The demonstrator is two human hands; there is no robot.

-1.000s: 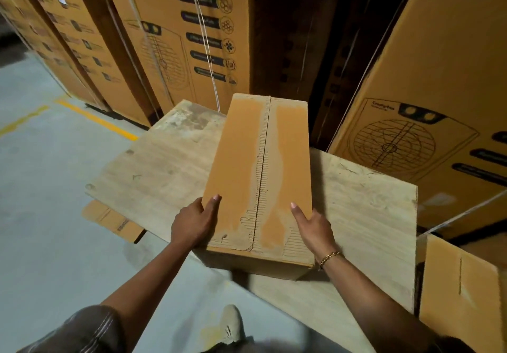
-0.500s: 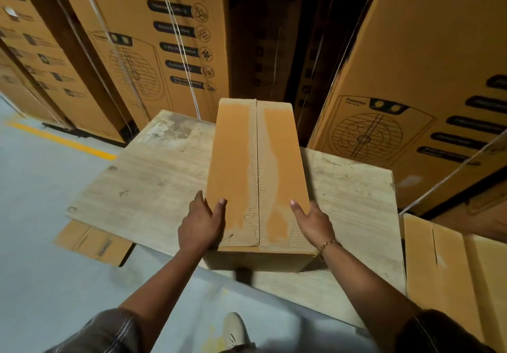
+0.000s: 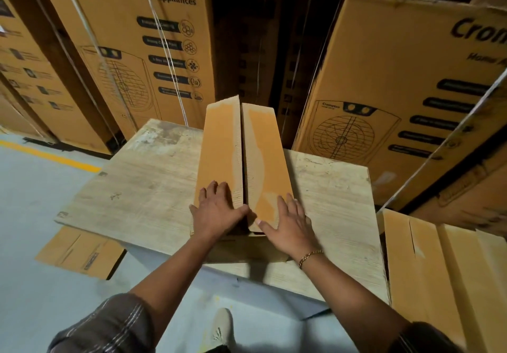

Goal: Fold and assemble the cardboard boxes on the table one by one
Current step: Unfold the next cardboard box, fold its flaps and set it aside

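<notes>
Head view looks down on a pale, worn wooden table point(image 3: 137, 188). Left of the table, on the grey floor, a flat piece of brown cardboard point(image 3: 79, 251) lies partly under the table's near left corner. A yellow painted line point(image 3: 49, 158) runs over the floor farther back. Behind the left part of the table stand tall brown printed cartons point(image 3: 131, 51) with white straps.

On the middle of the table, reaching from its near edge to its far edge, stands the long narrow orange-brown cardboard box point(image 3: 219, 147). Its two top flaps meet along its length, with a dark slit between them, and the left flap sits a little higher than the right one. The left hand point(image 3: 216, 212) lies on the near end of the left flap, fingers straight and slightly apart, thumb stretched to the slit. Whether the thumb hooks over the flap's edge I cannot tell. The right hand point(image 3: 288, 223) lies flat on the near end of the right flap, fingers straight and spread, thumb tip at the flap's near corner. A gold chain bracelet point(image 3: 310, 256) is on the right wrist.

Just beside the right edge of the table lies a stack of flat orange-brown cardboard sheets point(image 3: 425, 265). Behind the right part of the table leans another big brown printed carton point(image 3: 411, 92).
</notes>
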